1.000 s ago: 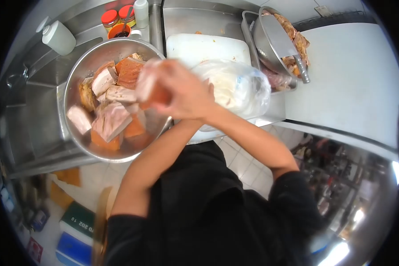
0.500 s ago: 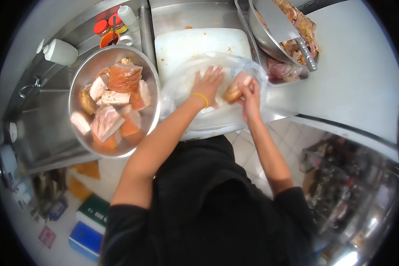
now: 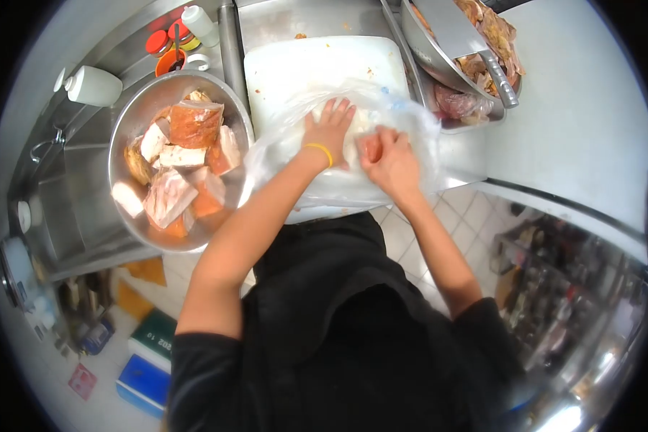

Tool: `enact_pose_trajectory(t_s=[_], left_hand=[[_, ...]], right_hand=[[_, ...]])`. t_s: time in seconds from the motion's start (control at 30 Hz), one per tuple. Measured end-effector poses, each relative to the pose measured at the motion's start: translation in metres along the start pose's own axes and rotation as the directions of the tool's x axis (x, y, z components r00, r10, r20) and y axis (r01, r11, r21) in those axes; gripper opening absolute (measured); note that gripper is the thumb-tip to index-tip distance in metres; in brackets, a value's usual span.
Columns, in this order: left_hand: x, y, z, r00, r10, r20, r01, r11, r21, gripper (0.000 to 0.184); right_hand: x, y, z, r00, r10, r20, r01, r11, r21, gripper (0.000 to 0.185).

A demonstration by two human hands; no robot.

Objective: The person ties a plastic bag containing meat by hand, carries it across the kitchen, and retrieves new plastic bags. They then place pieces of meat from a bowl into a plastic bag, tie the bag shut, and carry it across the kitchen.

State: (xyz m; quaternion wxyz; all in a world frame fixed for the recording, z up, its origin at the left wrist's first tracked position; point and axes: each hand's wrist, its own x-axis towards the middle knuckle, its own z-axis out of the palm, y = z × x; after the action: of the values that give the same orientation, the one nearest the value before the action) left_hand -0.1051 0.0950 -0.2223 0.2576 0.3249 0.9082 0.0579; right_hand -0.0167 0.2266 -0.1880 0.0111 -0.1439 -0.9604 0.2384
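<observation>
At the counter's [image 3: 309, 16] near edge, the left hand [image 3: 327, 133] lies open, fingers spread, on a clear plastic bag [image 3: 284, 164] that covers the near part of a white cutting board [image 3: 281, 65]. The right hand [image 3: 397, 173], just beside it, is closed around a reddish piece of meat [image 3: 371, 148] over the bag; whether the piece is inside the plastic cannot be told. The work in hand seems to be handling this piece at the bag, and the next move would call for a firm right grip and a flat left palm to steady the slippery plastic. Left of the board, near the same edge, a steel bowl [image 3: 110, 169] holds large meat chunks [image 3: 194, 126]. Farther off, a cleaver [image 3: 450, 32] rests across a second bowl [image 3: 439, 66] toward the far right, while red-lidded jars [image 3: 182, 31] and an orange cup [image 3: 168, 65] stand toward the far left.
</observation>
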Motion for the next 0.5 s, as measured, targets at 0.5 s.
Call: enact_pose_trajectory(t_s=[0.5], left_hand=[[-0.001, -0.010, 0.012, 0.998, 0.010, -0.068, -0.018, 0.993, -0.118, 0.122]], right_hand=[[0.005, -0.004, -0.002, 0.991, -0.135, -0.022, 0.128, 0.971, -0.201, 0.075]])
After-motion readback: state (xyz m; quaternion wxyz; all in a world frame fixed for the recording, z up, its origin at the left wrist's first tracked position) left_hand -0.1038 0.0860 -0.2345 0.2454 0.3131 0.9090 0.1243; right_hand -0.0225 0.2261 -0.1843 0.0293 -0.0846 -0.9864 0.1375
